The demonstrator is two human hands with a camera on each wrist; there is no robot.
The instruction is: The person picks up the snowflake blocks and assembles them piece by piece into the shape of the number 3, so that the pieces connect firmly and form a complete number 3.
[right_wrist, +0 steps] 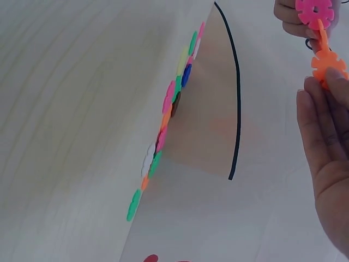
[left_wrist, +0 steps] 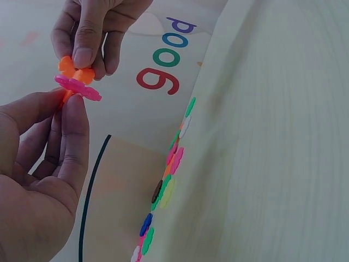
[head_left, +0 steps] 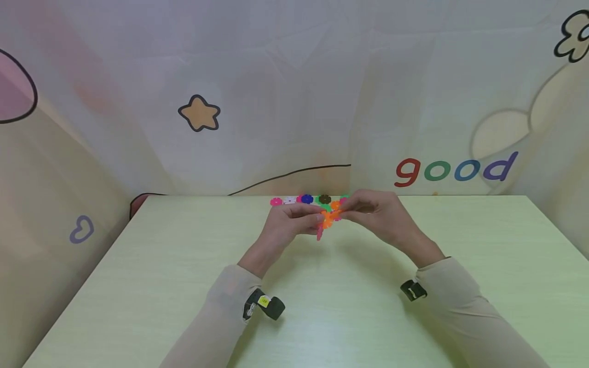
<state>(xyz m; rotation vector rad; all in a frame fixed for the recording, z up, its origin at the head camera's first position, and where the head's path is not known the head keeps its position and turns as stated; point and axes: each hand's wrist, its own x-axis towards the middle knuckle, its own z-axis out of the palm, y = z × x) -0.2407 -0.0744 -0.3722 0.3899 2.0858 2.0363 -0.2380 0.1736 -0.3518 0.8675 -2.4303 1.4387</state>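
Observation:
My left hand point(head_left: 292, 221) pinches an orange notched plastic disc point(head_left: 327, 220) between thumb and fingers. A pink notched disc point(left_wrist: 79, 87) sits crosswise on that orange one, just above the left fingertips in the left wrist view. From the other side, my right hand point(head_left: 379, 214) pinches a second orange disc point(right_wrist: 326, 64) by its rim. In the right wrist view this disc meets the edge-on orange one below the pink disc point(right_wrist: 315, 12). Both hands hold the pieces up near the table's far edge. Fingers hide parts of the discs.
Several colourful notched discs lie along the far edge of the pale table point(head_left: 322, 317), among them a pink one point(head_left: 276, 202), a blue one point(head_left: 307, 199) and a brown one point(head_left: 324, 199). A printed curtain point(head_left: 294, 102) hangs right behind that edge.

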